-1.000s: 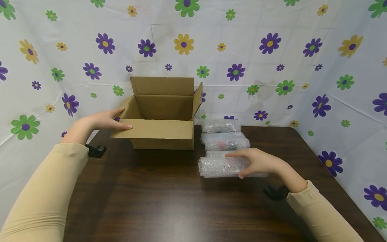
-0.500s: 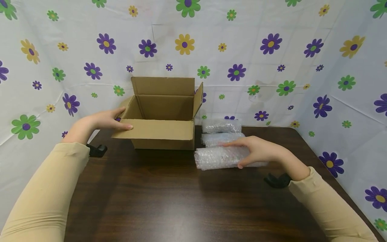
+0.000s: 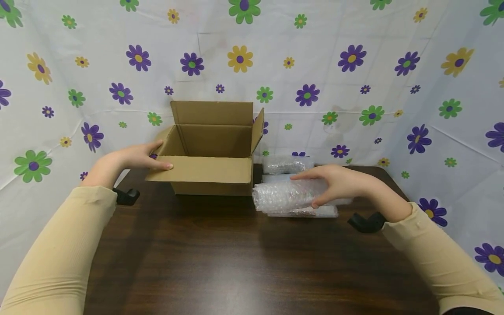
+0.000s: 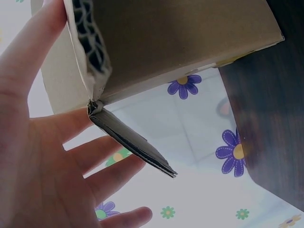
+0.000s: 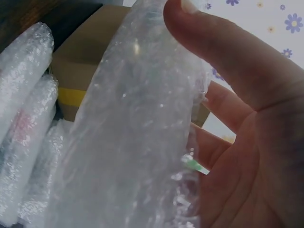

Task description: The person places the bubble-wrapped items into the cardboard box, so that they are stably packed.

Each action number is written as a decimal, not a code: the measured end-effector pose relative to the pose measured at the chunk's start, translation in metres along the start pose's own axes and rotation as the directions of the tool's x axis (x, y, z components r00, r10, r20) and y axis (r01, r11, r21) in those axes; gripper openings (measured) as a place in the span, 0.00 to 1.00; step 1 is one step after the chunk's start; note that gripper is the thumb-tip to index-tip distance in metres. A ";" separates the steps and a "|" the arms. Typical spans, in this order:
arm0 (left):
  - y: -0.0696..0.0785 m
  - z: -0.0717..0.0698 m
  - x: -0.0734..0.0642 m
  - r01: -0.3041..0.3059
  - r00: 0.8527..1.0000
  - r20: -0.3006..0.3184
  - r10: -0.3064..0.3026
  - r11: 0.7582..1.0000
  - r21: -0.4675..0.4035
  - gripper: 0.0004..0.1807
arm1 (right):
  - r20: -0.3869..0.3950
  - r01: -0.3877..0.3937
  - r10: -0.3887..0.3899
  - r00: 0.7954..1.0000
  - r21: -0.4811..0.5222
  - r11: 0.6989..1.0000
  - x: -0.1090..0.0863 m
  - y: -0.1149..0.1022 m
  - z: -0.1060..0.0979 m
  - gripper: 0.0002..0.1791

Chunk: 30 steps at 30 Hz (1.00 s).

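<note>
In the head view, my right hand (image 3: 343,184) grips a bubble-wrapped bundle (image 3: 281,195) between thumb and fingers, raised above the table. The right wrist view shows this bundle close up, with the thumb (image 5: 213,42) along one side; what lies inside the wrap cannot be made out. Over at the left, my left hand (image 3: 131,158) holds the near left corner of an open cardboard box (image 3: 212,189), its thumb on the front flap (image 3: 204,169). Seen from the left wrist, the fingers (image 4: 107,183) spread behind a box flap.
More bubble-wrapped bundles lie right of the box: one at the back (image 3: 287,165), one partly hidden (image 3: 271,178), and one in front (image 3: 305,213). They rest on a dark wooden table (image 3: 220,253). A flowered cloth (image 3: 334,74) hangs behind and at the sides.
My right hand has lifted the bundle and moved it toward the back of the table, uncovering another bundle lying below. My left hand stays on the box.
</note>
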<state>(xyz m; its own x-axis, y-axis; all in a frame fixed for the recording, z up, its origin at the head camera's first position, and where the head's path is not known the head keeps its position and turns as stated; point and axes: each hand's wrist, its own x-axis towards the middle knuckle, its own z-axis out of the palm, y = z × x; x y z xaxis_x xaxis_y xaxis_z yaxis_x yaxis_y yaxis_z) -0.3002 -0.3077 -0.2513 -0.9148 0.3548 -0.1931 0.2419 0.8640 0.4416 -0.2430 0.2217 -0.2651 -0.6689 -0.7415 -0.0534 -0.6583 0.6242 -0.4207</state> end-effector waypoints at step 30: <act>0.002 0.002 -0.001 0.016 1.000 0.004 -0.016 1.000 0.022 0.58 | 0.089 0.069 -0.069 0.994 0.008 0.998 0.052 -0.058 -0.072 0.39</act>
<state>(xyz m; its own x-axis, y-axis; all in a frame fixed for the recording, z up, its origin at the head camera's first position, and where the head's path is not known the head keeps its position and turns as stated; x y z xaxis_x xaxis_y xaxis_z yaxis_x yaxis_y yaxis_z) -0.2984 -0.3050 -0.2520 -0.9171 0.3427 -0.2037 0.2346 0.8770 0.4194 -0.2648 0.1647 -0.1779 -0.5884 -0.8019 -0.1041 -0.7000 0.5696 -0.4308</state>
